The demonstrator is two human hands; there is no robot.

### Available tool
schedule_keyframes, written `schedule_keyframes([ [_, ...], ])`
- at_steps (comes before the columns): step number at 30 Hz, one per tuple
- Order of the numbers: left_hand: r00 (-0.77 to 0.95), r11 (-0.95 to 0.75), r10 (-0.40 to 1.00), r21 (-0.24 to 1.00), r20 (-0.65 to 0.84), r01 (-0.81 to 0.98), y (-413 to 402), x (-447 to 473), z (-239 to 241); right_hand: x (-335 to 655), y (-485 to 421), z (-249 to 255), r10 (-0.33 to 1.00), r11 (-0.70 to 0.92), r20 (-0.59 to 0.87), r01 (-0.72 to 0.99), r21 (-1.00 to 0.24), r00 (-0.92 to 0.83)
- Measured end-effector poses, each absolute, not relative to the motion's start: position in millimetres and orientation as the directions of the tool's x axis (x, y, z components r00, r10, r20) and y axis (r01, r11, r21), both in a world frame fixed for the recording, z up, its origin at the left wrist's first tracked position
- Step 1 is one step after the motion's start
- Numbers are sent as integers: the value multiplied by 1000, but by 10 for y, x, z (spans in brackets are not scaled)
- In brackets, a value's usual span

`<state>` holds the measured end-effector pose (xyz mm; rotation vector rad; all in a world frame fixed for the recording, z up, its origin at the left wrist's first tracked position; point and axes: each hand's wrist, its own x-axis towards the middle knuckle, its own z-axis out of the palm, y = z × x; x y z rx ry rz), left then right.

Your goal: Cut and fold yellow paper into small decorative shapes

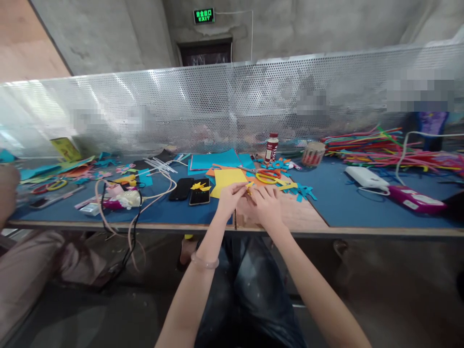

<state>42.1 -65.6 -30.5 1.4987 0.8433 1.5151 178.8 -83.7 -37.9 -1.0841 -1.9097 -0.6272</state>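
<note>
Over the near edge of the table, my left hand (pixel 231 198) and my right hand (pixel 266 204) meet with bent fingers. Between their fingertips is a small yellow paper piece (pixel 250 185), partly hidden by the fingers. Just beyond my left hand lies a yellow paper sheet (pixel 225 179). Scissors (pixel 267 178) with yellow and red handles rest past my right hand, beside a yellow paper strip (pixel 289 185). Several pointed yellow cutouts (pixel 200 186) lie on a dark phone (pixel 199 197), and a second phone (pixel 181 189) is to its left.
Blue paper sheets (pixel 213 160), blue paper scraps (pixel 305 192), a bottle (pixel 271 148) and a jar (pixel 313 153) stand or lie farther back. Rightward are pipe cleaners (pixel 384 153) and a purple glue gun (pixel 416 199). Cables (pixel 155 193) loop at left, near another person's arm (pixel 7 191). A perforated metal screen (pixel 232 106) borders the table.
</note>
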Motion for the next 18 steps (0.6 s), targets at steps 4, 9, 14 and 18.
schedule_keyframes([
  [4, 5, -407, 911, 903, 412, -138, -646, 405, -324, 1849, -806, -361, 440, 628, 883, 759, -172, -164],
  [9, 49, -403, 912, 912, 407, -81, -630, 414, -347, 1926, -712, -385, 475, 661, 876, 692, -289, -87],
  [14, 90, -412, 904, 908, 418, -76, -623, 418, -360, 1921, -694, -434, 502, 670, 857, 679, -300, -116],
  [18, 92, -404, 907, 910, 411, -90, -637, 424, -356, 1902, -720, -436, 474, 678, 871, 684, -268, -129],
])
